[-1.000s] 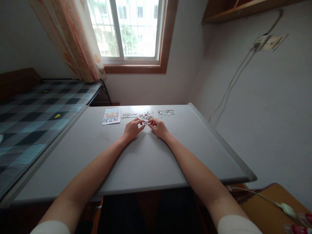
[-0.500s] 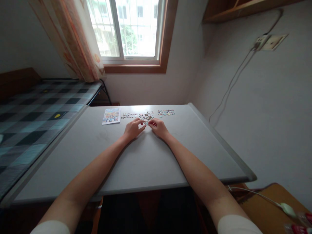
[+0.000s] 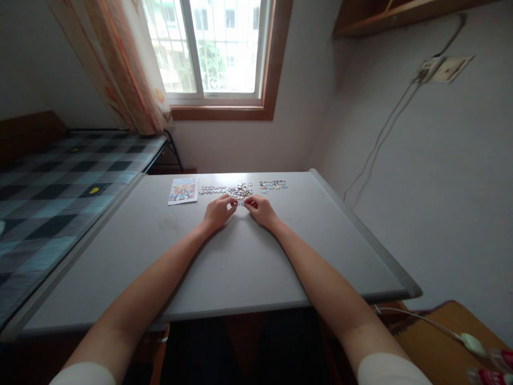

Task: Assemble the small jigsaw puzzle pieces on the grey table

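My left hand (image 3: 218, 210) and my right hand (image 3: 261, 209) face each other over the table, fingertips close together. Between them is a small puzzle piece (image 3: 241, 203), pale blue in part. The fingers of both hands are pinched at its two sides. Just beyond my fingertips lies a loose heap of jigsaw pieces (image 3: 240, 190). A spread group of pieces (image 3: 212, 190) is to its left, and another group of pieces (image 3: 273, 185) to its right. Farther left is a printed picture card (image 3: 183, 191) with a colourful design.
The grey-white table (image 3: 240, 267) runs to the wall under the window (image 3: 204, 48). A bed with a checked cover (image 3: 80, 166) stands along the left side. At the lower right, a wooden stool or chair (image 3: 444, 326) holds a white cable and a plug-like object.
The fingertips of my left hand have closed and lowered slightly at the puzzle piece. My right hand stays almost where it was.
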### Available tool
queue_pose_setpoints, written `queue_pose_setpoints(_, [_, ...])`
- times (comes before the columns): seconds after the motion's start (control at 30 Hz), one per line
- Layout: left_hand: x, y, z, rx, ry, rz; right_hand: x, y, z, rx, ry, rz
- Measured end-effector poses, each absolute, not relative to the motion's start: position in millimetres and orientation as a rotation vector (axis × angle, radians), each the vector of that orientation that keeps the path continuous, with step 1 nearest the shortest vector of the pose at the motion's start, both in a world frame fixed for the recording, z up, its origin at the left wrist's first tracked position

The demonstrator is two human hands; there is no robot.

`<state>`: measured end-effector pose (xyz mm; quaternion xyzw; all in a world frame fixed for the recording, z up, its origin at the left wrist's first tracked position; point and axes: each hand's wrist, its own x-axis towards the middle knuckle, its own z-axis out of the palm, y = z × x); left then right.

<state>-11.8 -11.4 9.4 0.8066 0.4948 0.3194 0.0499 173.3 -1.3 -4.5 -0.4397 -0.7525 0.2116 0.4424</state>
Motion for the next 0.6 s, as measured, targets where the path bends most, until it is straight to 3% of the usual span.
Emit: queue_pose_setpoints(0.6, [-12.7,-11.5,9.2,2.485,1.473,0.924,174.7,-2.2,-2.6,-1.126,-1.885,0.502])
